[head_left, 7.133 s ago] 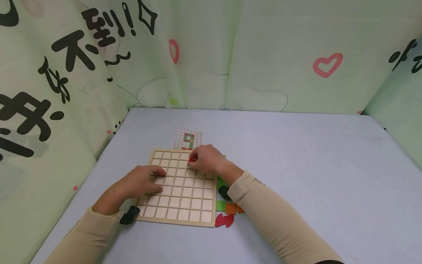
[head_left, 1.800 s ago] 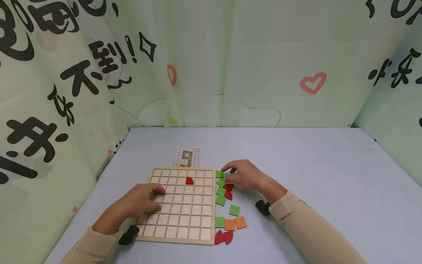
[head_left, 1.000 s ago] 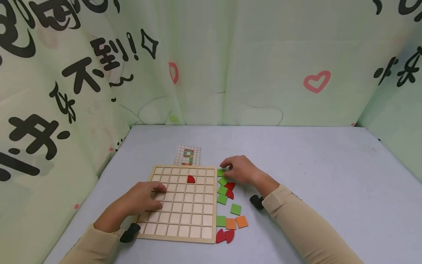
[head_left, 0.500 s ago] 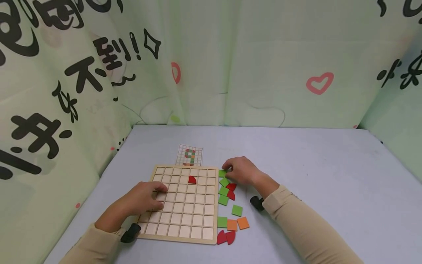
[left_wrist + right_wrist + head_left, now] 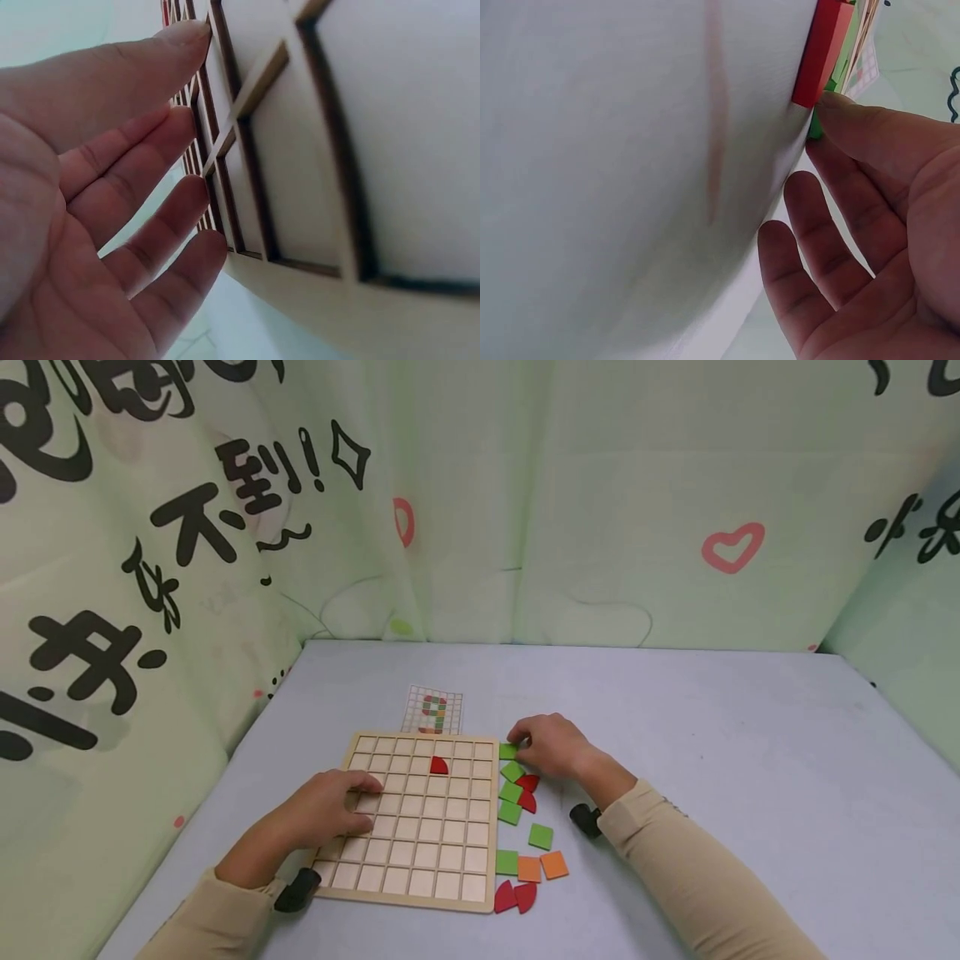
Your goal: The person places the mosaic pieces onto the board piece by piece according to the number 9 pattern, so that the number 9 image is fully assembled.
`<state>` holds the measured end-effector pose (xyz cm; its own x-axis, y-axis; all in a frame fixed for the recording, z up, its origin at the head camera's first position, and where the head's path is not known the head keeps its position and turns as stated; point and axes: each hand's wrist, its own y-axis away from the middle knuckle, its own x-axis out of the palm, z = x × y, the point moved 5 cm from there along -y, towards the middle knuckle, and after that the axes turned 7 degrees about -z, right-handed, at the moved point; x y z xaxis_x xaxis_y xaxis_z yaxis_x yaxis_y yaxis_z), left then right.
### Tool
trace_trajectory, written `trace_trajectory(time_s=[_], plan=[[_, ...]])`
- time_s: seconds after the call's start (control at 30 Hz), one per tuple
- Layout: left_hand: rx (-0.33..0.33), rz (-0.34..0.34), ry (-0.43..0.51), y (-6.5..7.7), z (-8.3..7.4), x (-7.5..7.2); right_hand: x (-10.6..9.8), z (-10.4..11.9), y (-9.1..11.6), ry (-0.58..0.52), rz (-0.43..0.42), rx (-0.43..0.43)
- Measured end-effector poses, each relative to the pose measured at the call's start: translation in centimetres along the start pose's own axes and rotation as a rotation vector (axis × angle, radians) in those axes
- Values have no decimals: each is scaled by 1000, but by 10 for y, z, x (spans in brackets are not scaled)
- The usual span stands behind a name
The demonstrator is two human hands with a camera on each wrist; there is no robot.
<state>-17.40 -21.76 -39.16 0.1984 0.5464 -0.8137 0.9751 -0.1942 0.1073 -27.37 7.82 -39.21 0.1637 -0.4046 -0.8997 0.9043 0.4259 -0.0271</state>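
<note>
A wooden grid board (image 5: 423,904) lies on the table, with one red quarter-circle tile (image 5: 438,766) in a cell of an upper row. My left hand (image 5: 318,806) rests on the board's left side, thumb and fingers spread; in the left wrist view its fingertips (image 5: 196,199) touch the grid. Beyond the board's top right corner, my right hand (image 5: 551,745) pinches a green square tile (image 5: 507,751) between thumb and index finger. In the right wrist view a sliver of that green tile (image 5: 815,127) shows between them, close to a red tile (image 5: 823,56).
Green squares (image 5: 510,812), red quarter-circles (image 5: 527,800) and orange squares (image 5: 554,865) lie loose along the board's right edge. Behind the board is a pattern card (image 5: 433,710) with a coloured figure. A printed curtain (image 5: 600,510) encloses the table.
The red quarter-circle tile went from my right hand into a board cell. That hand then moved right to the green square tile and closed its fingertips there. The left hand stayed put.
</note>
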Motion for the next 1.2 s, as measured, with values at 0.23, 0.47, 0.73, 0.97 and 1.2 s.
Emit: trace_trajectory(time_s=[0.23,0.47,0.73,0.97,1.2], plan=[[21,-39,10,3,9,-4,-3,3,-1,-5,10,7],[-15,-16,44,2,14,-8,-7,8,-3,16,13,-4],[-16,10,13,2,11,-9,-4,8,-4,49,18,-12],[-33,15,13,1,12,-8,-2,5,-7,8,29,-8],[-33,8,25,1,13,-8,-8,9,-8,-71,18,0]])
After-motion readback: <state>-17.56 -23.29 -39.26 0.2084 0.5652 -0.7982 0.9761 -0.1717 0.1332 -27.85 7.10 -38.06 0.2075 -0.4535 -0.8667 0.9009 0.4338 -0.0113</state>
